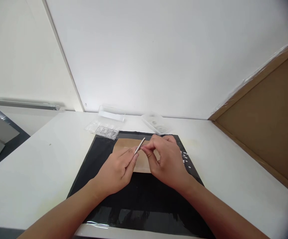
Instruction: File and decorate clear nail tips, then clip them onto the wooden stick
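Observation:
My left hand (119, 167) is closed on a thin flat stick (140, 146) with a pale edge, tilted up to the right between thumb and fingers. Close beside it, my right hand (165, 157) is pinched, thumb against forefinger, with the fingertips at the stick's side. Whatever that pinch holds is too small to make out. Beneath both hands lies a sheet of brown paper (143, 168) on a shiny black mat (139, 194). Small white pieces (185, 156) are scattered on the mat's right side, partly hidden by my right hand.
Behind the mat, a clear plastic case with dark markings (107, 131) lies at the left, near a clear lid (111, 114). A translucent tray (156, 123) stands by the wall. The white table (36, 166) meets a brown cardboard panel (265, 113) at the right.

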Motion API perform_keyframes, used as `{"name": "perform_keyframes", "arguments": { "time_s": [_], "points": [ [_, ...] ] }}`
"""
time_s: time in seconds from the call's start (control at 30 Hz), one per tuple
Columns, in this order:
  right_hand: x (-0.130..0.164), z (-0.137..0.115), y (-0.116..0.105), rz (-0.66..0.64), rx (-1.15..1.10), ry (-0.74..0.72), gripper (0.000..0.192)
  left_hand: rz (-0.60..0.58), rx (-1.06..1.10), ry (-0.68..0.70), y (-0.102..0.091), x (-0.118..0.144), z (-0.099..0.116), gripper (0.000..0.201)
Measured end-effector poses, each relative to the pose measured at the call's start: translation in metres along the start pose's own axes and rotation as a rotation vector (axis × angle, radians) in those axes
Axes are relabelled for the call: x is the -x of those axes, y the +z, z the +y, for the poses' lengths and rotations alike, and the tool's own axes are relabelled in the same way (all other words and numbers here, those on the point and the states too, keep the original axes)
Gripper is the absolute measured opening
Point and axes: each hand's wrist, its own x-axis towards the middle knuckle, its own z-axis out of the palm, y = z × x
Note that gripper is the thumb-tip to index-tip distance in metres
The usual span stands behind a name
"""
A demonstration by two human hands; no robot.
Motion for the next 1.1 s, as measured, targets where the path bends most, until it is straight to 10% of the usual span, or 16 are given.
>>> {"name": "perform_keyframes", "arguments": {
  "time_s": [1.1],
  "points": [
    [0.004, 0.033, 0.017, -0.108, -0.115, 0.113, 0.012, 0.017, 0.083, -0.247, -0.013, -0.004, -0.007, 0.038]
  ]
}}
